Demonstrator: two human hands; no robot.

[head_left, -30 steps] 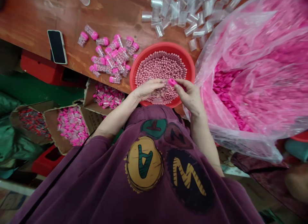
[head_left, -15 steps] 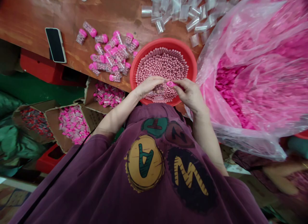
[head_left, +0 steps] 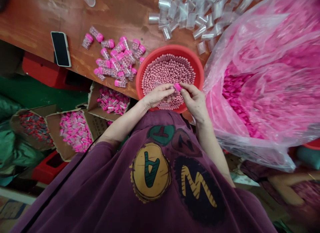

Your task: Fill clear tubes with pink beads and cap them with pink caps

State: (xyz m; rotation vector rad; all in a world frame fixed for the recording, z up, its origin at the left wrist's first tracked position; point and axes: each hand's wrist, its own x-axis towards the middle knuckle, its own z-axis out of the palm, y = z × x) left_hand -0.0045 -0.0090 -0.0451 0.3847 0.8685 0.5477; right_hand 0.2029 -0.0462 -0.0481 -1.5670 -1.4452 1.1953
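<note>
Over the front of a red basin (head_left: pixel 198 67) full of pink beads (head_left: pixel 170 69), my two hands meet. My left hand (head_left: pixel 158 95) is closed round a small clear bottle, mostly hidden by the fingers. A bright pink cap (head_left: pixel 177 87) sits at the bottle's right end. The thumb and fingers of my right hand (head_left: pixel 196 101) pinch this cap from the right. Left of the basin lies a pile of filled bottles (head_left: pixel 120 59) with pink caps.
Empty clear tubes (head_left: pixel 183 14) lie behind the basin. A large plastic bag (head_left: pixel 272 82) of pink caps stands right. A phone (head_left: pixel 61 48) rests at left. Cardboard boxes (head_left: pixel 75 131) of capped bottles stand below the table edge. Another person's arm (head_left: pixel 287 189) shows lower right.
The pink cap has turned from showing its open face to showing its side, at the bottle's end. My right hand has shifted slightly left and down.
</note>
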